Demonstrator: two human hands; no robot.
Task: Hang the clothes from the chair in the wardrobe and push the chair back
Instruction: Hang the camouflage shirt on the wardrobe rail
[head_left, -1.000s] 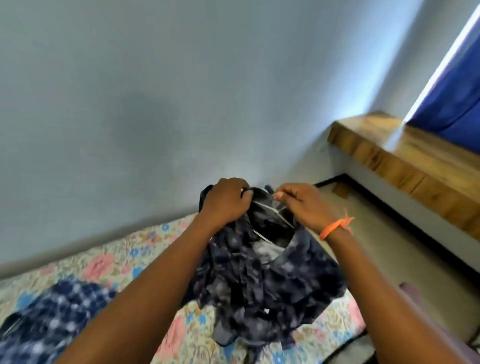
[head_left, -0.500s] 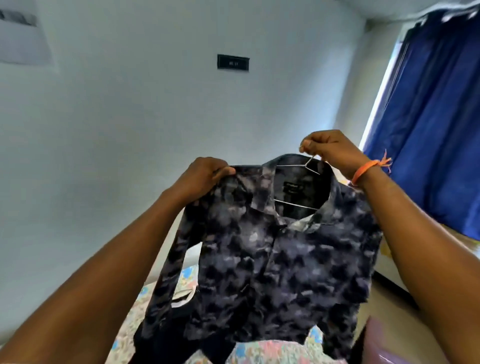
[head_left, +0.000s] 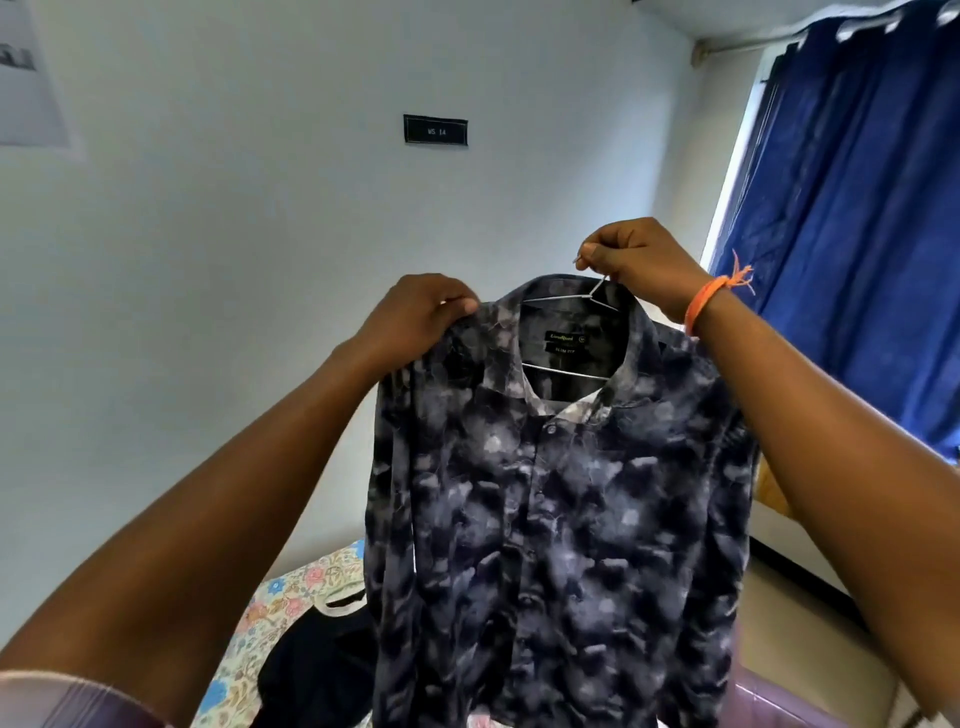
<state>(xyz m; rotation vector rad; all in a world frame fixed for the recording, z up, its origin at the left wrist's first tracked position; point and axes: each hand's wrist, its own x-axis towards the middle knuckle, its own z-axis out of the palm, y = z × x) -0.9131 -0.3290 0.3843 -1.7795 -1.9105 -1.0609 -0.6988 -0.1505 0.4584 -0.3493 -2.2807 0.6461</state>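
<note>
A dark blue-grey patterned shirt (head_left: 561, 509) hangs full length in front of me on a thin wire hanger (head_left: 563, 372). My right hand (head_left: 636, 265) pinches the hanger's hook above the collar. My left hand (head_left: 418, 312) grips the shirt's left shoulder and holds it out. The shirt's lower part runs off the bottom of the view. Neither the chair nor the wardrobe is in view.
Below the shirt lies a bed with a floral sheet (head_left: 291, 597) and a black garment (head_left: 317, 665) on it. A blue curtain (head_left: 852, 218) covers the window on the right. A small black sign (head_left: 435, 130) sits on the white wall ahead.
Both hands have lifted the bunched shirt off the bed and spread it out upright on the hanger. The view has tilted up toward the wall and curtain.
</note>
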